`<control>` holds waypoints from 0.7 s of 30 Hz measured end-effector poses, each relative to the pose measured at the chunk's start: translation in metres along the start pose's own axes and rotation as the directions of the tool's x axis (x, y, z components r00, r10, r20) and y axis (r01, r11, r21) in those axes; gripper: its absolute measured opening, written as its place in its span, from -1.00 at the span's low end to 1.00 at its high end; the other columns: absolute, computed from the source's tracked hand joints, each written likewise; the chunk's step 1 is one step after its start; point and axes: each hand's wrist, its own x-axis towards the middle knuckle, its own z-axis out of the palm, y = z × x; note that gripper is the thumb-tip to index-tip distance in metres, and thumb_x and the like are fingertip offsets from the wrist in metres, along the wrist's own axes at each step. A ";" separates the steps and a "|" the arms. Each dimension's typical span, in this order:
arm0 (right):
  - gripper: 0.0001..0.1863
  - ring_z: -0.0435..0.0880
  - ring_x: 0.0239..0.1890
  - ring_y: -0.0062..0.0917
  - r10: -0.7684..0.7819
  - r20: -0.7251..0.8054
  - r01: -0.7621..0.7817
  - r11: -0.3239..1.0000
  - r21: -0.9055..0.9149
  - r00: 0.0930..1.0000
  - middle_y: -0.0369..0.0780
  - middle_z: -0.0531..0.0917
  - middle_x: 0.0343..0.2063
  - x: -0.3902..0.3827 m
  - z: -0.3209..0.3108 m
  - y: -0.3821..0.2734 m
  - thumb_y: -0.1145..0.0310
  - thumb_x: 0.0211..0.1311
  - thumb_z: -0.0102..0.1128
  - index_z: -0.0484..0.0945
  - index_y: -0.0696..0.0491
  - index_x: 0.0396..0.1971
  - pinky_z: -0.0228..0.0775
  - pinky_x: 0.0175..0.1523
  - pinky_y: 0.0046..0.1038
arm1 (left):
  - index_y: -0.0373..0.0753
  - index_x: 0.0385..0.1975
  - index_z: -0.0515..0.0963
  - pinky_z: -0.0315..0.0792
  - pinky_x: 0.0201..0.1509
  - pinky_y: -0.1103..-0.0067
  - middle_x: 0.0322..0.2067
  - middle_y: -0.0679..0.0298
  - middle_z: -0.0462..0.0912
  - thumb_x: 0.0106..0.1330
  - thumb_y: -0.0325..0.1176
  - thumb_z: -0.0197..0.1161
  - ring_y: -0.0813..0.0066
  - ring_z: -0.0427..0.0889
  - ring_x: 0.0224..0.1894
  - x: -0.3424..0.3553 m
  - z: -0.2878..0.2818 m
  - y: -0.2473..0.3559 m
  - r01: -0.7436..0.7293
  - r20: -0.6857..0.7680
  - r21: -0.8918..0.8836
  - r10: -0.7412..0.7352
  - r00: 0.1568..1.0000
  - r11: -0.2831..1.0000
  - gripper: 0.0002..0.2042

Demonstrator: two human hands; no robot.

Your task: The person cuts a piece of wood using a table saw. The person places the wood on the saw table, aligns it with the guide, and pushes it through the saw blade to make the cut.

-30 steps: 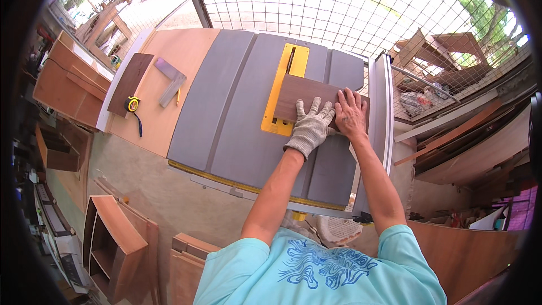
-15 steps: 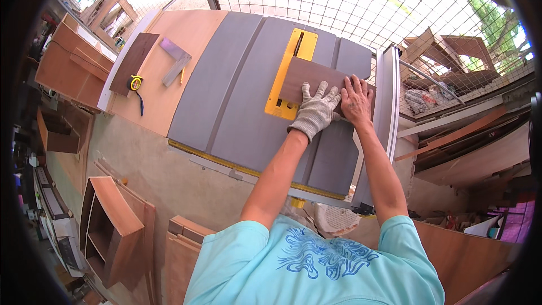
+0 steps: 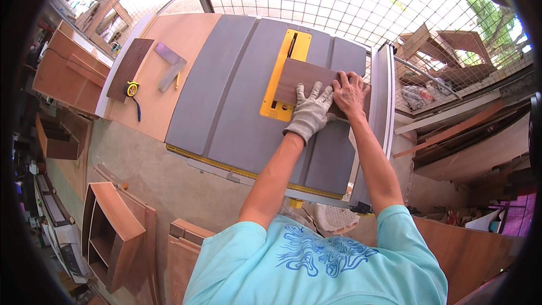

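Presently, dark brown board (image 3: pixel 306 75) lies on grey bench (image 3: pixel 248 130), toward 3 o'clock, overlapping yellow plate (image 3: pixel 271 87). Gloved left hand (image 3: pixel 309 114): fingers released, spread on board. Bare right hand (image 3: pixel 350 97), at 2 o'clock from left: fingers released, resting on board. Tape measure (image 3: pixel 131 88) at board's 9 o'clock.

Left hand (image 3: pixel 309 113) and right hand (image 3: pixel 350 98) side by side, palms down.
The left hand wears a pale knitted glove (image 3: pixel 307 117) and lies flat, its fingers (image 3: pixel 314 94) spread and pointing forward. The right hand is bare, just beside it and slightly farther forward, with fingers closer together and a little bent. The left forearm (image 3: pixel 275 172) slants forward and to the right, the right forearm (image 3: pixel 374 157) forward and to the left, bringing the 2 wrists (image 3: pixel 358 118) near together.
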 end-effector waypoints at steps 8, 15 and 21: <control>-0.51 0.32 0.41 -0.27 -0.017 -0.003 0.018 0.998 0.060 1.000 -0.22 0.48 0.22 -0.007 -0.007 -0.006 0.00 0.41 0.16 0.55 -0.17 0.26 -0.14 0.53 0.08 | 0.01 0.57 0.23 -0.34 0.56 -0.32 0.59 0.39 0.19 0.43 0.25 0.10 0.20 0.00 0.66 -0.012 -0.009 0.002 0.003 0.016 -0.016 -0.002 1.000 1.000 -0.23; -0.53 0.36 0.35 -0.26 -0.024 -0.060 0.029 0.996 0.090 0.998 -0.19 0.50 0.17 -0.044 -0.013 -0.011 0.07 0.37 0.23 0.60 -0.09 0.21 -0.02 0.46 -0.08 | 0.00 0.57 0.21 -0.34 0.55 -0.32 0.59 0.38 0.18 0.44 0.24 0.10 0.20 0.00 0.66 -0.042 -0.009 0.013 -0.004 0.061 -0.004 0.004 0.998 1.000 -0.22; -0.52 0.32 0.37 -0.25 -0.014 -0.044 0.019 0.993 0.119 0.999 -0.21 0.48 0.16 -0.091 -0.023 -0.024 0.03 0.35 0.23 0.59 -0.12 0.20 -0.12 0.53 0.03 | 0.00 0.56 0.25 -0.34 0.55 -0.33 0.58 0.37 0.21 0.42 0.23 0.13 0.19 0.01 0.65 -0.090 -0.004 0.023 -0.012 0.045 0.001 0.012 0.999 1.000 -0.23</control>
